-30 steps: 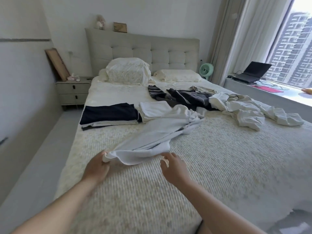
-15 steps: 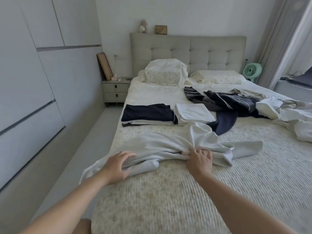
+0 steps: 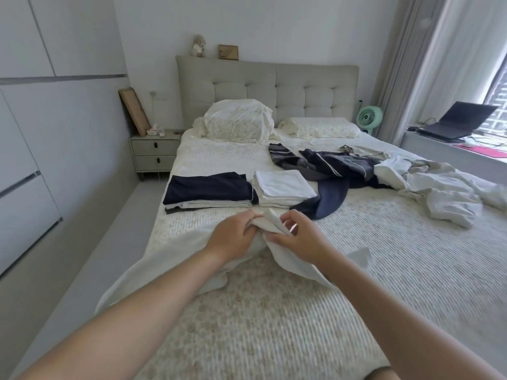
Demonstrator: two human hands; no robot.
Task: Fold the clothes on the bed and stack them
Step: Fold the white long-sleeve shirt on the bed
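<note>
Near the foot of the bed [image 3: 356, 270], just this side of the two folded stacks, both hands meet over a white garment [image 3: 175, 253] in the head view. The left hand [image 3: 233, 237] grips a bunched ridge of the cloth, and the right hand [image 3: 299, 237] pinches the same raised fold beside it, fingers curled on the fabric. I judge they are gathering an edge together so the piece can be lifted and laid flat for folding. The garment trails from the hands toward the bed's left edge and hangs over it. Beyond the hands sit the dark folded stack [image 3: 208, 187] and, touching its right side, the white folded stack [image 3: 282, 185]. Right of those lie a dark striped heap [image 3: 329, 165] and a pale crumpled heap [image 3: 433, 187], not yet folded. What kind of garment is held cannot be told; the forearms cover much of it, and its overhanging end is out of sight.
</note>
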